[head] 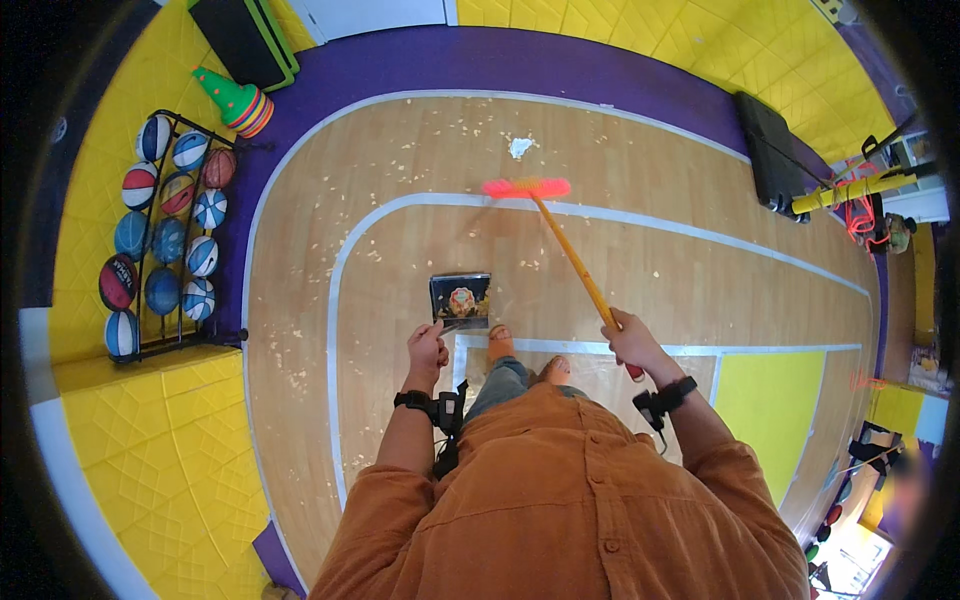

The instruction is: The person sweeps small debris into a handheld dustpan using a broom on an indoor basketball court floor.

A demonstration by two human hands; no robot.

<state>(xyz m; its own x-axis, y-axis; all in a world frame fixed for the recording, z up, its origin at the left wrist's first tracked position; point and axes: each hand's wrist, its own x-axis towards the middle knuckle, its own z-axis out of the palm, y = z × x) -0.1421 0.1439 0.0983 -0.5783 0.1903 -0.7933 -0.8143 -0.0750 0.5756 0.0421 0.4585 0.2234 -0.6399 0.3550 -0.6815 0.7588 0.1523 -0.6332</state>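
Observation:
My right hand is closed around the yellow handle of a broom, near the handle's red end. The broom's pink bristle head lies across the wood-look floor beyond my feet, on the white curved line. My left hand grips a thin handle at the near edge of a dark dustpan-like container; the exact kind of container cannot be told. Pale flakes and crumbs are scattered over the floor. A crumpled white scrap lies past the broom head.
A black rack of basketballs stands at the left by yellow padded walls. Stacked cones and a black-and-green mat are at the upper left. A black folded case and a yellow pole with pink cord are at the right.

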